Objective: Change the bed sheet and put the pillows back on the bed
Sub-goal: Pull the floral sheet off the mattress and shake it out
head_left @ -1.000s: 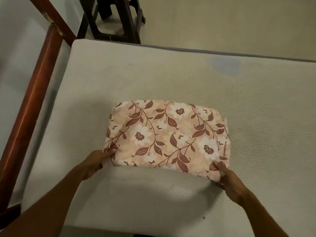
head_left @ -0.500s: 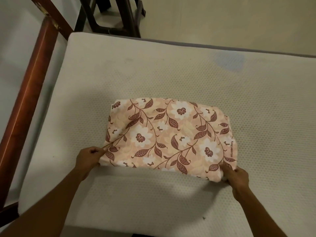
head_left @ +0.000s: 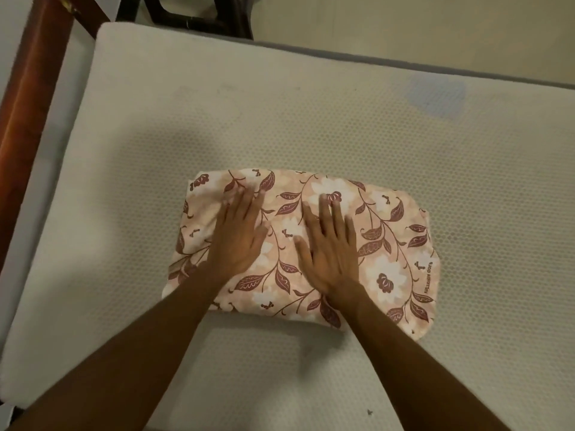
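Grey dimpled mattress [head_left: 404,157] lies bare under everything, with a red-brown wooden bed rail [head_left: 29,98] off beyond your left arm. Folded floral sheet [head_left: 389,244], peach with maroon leaves, rests on the mattress directly beneath both palms. Your left hand [head_left: 238,236] lies flat on its left half, fingers spread, gripping nothing. Your right hand [head_left: 331,245] presses flat just beside it, fingers likewise splayed. Faint blue stain [head_left: 435,94] sits well beyond your right fingertips.
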